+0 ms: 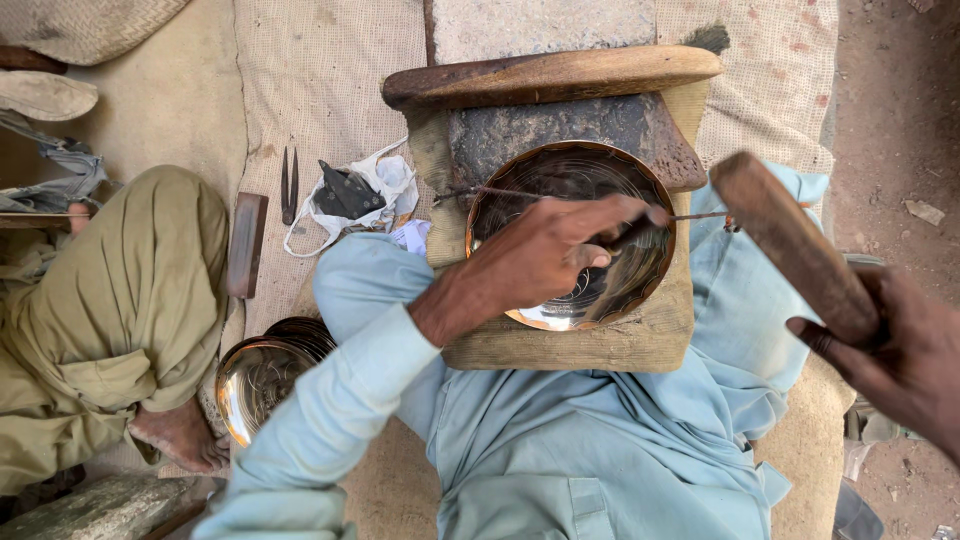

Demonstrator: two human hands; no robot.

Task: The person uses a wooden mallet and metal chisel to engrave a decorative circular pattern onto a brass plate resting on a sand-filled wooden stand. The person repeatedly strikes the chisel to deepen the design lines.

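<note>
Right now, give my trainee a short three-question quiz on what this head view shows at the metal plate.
1. True or false: the left hand rests over the round metal plate with a thin tool at its fingers.
2. What does the right hand grip? A) wooden mallet B) pair of scissors C) cloth bag
3. Fill in: the stack of plates lies beside the left ____.

Key
1. True; the thin tool sits over the plate.
2. A; the wooden mallet is raised, right of the plate.
3. Sleeve, the light blue one.
</note>
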